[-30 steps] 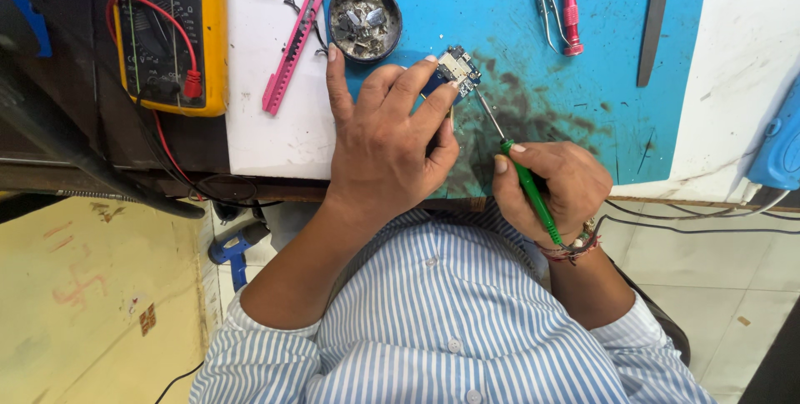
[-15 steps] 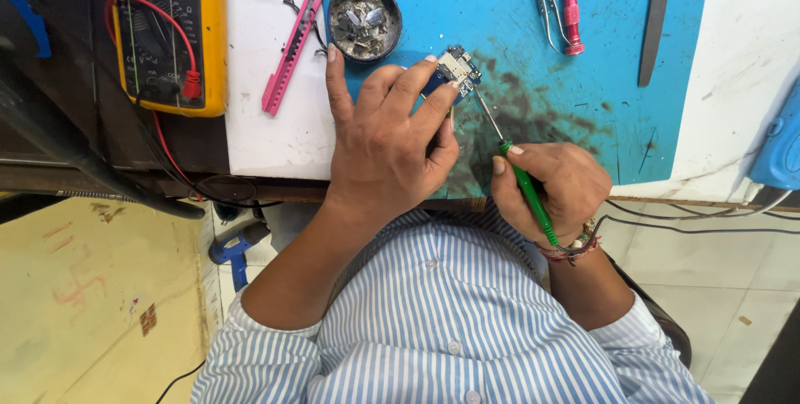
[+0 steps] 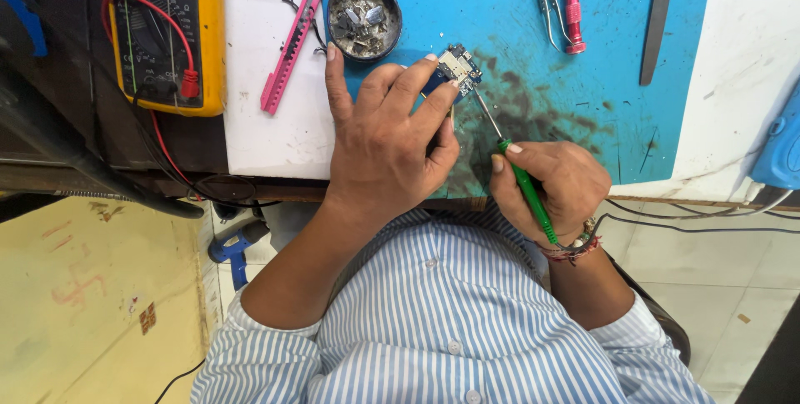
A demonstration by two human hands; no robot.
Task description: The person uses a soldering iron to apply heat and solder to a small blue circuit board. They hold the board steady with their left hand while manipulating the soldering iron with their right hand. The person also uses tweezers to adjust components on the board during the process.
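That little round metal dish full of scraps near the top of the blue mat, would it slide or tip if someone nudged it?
The metal dish looks low and wide, so it would probably slide rather than tip. The blue mat looks rubbery and may grip it. The loose scraps inside would likely rattle or spill if it were jolted.

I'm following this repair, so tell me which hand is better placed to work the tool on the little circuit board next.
Probably the right hand: it grips the green-handled tool, whose tip meets the small circuit board. The left hand pins that board on the blue mat.
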